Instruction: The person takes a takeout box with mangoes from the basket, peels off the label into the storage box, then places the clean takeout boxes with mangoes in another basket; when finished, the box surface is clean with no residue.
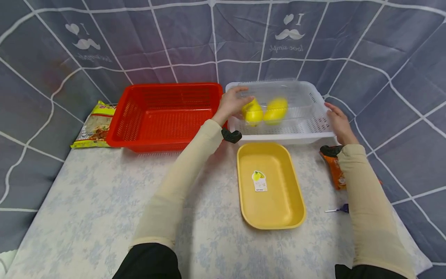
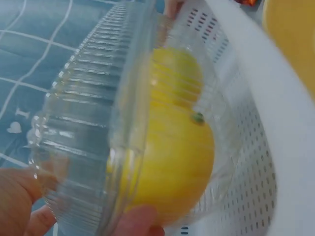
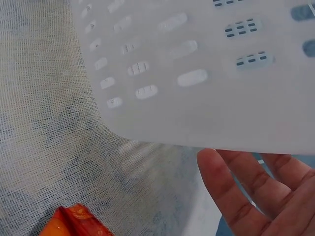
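Observation:
A clear plastic container with two yellow lemons inside sits in the white basket. My left hand grips the container's left end. In the left wrist view its fingers hold the ribbed clear wall, and a fingertip shows beside the nearer lemon. I cannot tell whether the container is fully closed. At the basket's right end, my right hand touches the rim with loosely extended fingers. The right wrist view shows the fingertips at the basket edge, some partly hidden behind it.
A red basket stands left of the white one, beside a yellow-green food packet. In front lies a yellow tray with a lemon label. An orange packet and a purple-ended stick lie by my right forearm. Grey checked cloth walls surround the table.

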### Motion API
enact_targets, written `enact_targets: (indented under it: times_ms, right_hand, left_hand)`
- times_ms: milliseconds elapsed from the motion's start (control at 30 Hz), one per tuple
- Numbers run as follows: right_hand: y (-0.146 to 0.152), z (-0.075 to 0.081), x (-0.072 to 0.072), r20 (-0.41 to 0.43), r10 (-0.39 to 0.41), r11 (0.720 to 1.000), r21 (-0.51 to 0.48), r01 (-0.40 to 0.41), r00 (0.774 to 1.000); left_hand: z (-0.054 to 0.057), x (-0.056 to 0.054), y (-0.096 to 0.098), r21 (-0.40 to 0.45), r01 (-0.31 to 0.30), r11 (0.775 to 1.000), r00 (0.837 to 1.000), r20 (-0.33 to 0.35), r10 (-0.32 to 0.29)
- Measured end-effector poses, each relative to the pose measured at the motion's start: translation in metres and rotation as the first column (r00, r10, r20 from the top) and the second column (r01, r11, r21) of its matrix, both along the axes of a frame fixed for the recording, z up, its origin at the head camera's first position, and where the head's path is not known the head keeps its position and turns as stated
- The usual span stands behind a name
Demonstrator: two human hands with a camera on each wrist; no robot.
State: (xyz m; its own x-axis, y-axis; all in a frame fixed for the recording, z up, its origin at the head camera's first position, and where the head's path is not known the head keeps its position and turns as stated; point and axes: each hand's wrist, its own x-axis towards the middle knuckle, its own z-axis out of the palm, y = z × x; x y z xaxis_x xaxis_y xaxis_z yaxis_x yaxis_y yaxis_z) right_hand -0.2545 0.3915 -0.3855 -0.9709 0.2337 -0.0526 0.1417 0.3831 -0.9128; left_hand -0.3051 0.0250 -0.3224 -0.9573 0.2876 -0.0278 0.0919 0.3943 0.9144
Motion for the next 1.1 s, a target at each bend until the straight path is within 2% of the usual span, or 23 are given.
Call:
enact_targets:
  times_ms: [100,433,600,667,833,1000,1100]
  right_hand:
    - [-0.001,0.0,0.0,-0.005,-0.002,1.0,-0.026,0.002,1.0]
    - [-0.003,-0.002,-0.001,0.021,0.007,1.0,-0.019,-0.006,1.0]
    - [-0.001,0.0,0.0,0.009,0.007,0.999,-0.032,-0.006,1.0]
    - [-0.001,0.0,0.0,0.009,0.009,0.999,-0.035,-0.009,1.0]
    - [-0.002,0.0,0.0,0.011,0.012,0.999,-0.05,-0.012,1.0]
    - [-0.001,0.0,0.0,0.017,0.015,0.998,-0.06,-0.013,1.0]
    - [-0.001,0.0,0.0,0.008,0.015,0.998,-0.057,-0.015,1.0]
  left_hand:
    - [-0.005,-0.004,0.009,-0.046,-0.014,0.999,0.999,-0.03,0.012]
    - [-0.021,-0.004,0.024,-0.146,-0.046,0.988,0.999,-0.007,0.046]
    - [-0.022,-0.007,0.032,-0.218,-0.067,0.974,0.998,-0.019,0.064]
    - [-0.022,-0.007,0.033,-0.226,-0.073,0.971,0.997,0.002,0.075]
    - [-0.021,-0.007,0.037,-0.273,-0.043,0.961,0.997,0.043,0.057]
    - [-0.022,-0.006,0.04,-0.348,-0.005,0.938,1.0,0.027,0.015]
    - [-0.023,-0.005,0.042,-0.348,0.007,0.937,1.0,0.026,0.003]
